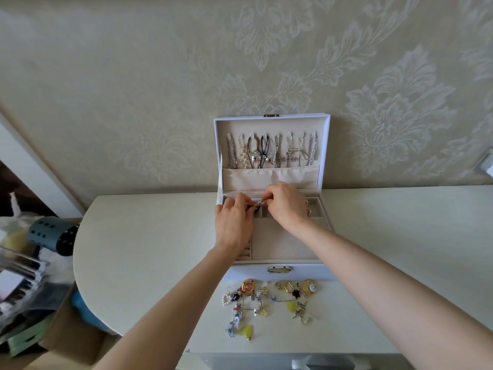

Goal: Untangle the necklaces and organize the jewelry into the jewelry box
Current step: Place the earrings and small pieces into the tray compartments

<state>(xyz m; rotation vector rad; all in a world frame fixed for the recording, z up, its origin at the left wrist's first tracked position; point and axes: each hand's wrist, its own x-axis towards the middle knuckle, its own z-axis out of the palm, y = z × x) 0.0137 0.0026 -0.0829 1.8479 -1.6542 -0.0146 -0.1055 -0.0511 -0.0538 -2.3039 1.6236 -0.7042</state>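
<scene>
A white jewelry box (301, 272) stands open on the table against the wall. Several necklaces (272, 150) hang from hooks inside its raised lid (326, 145), above a cream pocket. Over the small rear compartments, my left hand (234, 222) and my right hand (286, 206) meet. Between them their fingertips pinch a small silver piece of jewelry (259, 205). A heap of loose earrings and charms (269, 303), gold, yellow, pearl and black, lies on the table in front of the box.
The pale table (149, 236) has a rounded left edge. Beyond it sit a blue perforated holder (52, 235), papers and a cardboard box (69, 335). Patterned wallpaper rises behind the box. A white object shows at the near edge (301, 363).
</scene>
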